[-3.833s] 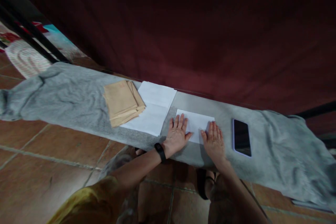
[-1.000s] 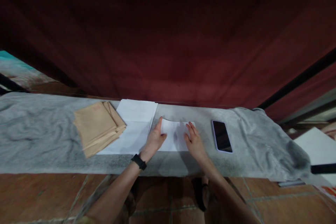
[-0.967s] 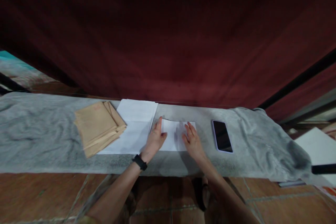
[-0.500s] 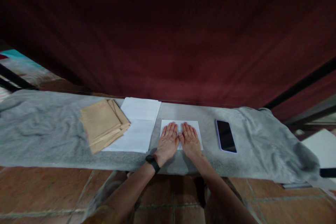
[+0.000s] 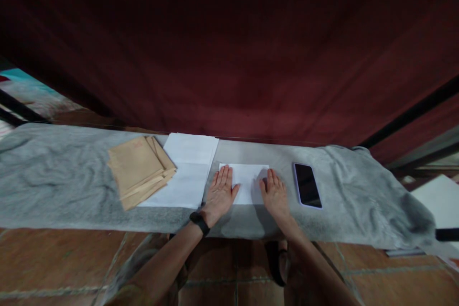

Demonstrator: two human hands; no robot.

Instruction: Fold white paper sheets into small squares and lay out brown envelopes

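Note:
A small white sheet of paper [image 5: 247, 184], seemingly folded, lies flat on the grey cloth [image 5: 247, 222] in front of me. Over its left edge rests my left hand [image 5: 219, 195], palm down, fingers straight and thumb out to the side. At the paper's right edge is my right hand [image 5: 275, 197], also palm down with fingers stretched out. Neither hand grips anything. To the left lies a stack of larger white paper sheets [image 5: 190, 177], partly covered by a pile of brown envelopes [image 5: 136, 165].
A phone [image 5: 307, 185] in a pale purple case lies right of my right hand. Behind the cloth-covered surface hangs a dark red curtain [image 5: 247, 81]. Brown floor tiles [image 5: 64, 258] show below the front edge. A white panel-like object [image 5: 437, 201] stands at the far right.
My hands have slid apart from the middle of the small paper to its left and right edges, uncovering its centre. The paper, envelopes and phone stay where they were.

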